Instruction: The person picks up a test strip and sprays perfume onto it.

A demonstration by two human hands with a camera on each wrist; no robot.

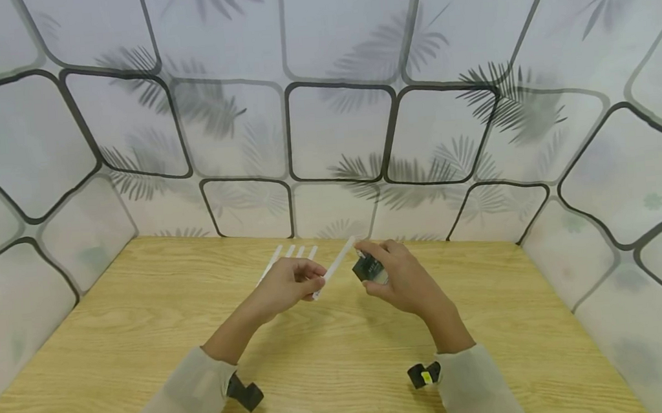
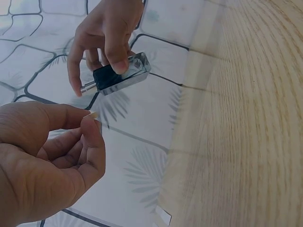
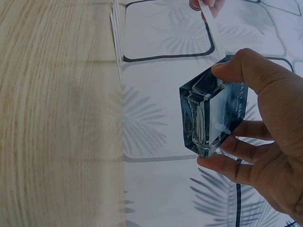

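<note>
My left hand [image 1: 284,285] pinches the lower end of a white paper strip [image 1: 341,257] between thumb and index finger; the strip slants up to the right. My right hand [image 1: 408,279] grips a small glass perfume bottle [image 1: 369,267], dark at the top and clear towards its base. In the left wrist view the bottle [image 2: 125,78] lies tilted, its silver spray nozzle [image 2: 88,87] under the index fingertip and pointing towards the strip side. The right wrist view shows the bottle's [image 3: 196,123] thick base, held between thumb and fingers. Bottle and strip are apart in the head view.
Several more white strips [image 1: 313,252] lie side by side on the wooden table [image 1: 332,375], behind my left hand. Pale patterned sheeting [image 1: 337,135] stands around the table's back and sides. A black wrist-camera mount [image 1: 244,393] sits at my left cuff, another [image 1: 424,375] at the right.
</note>
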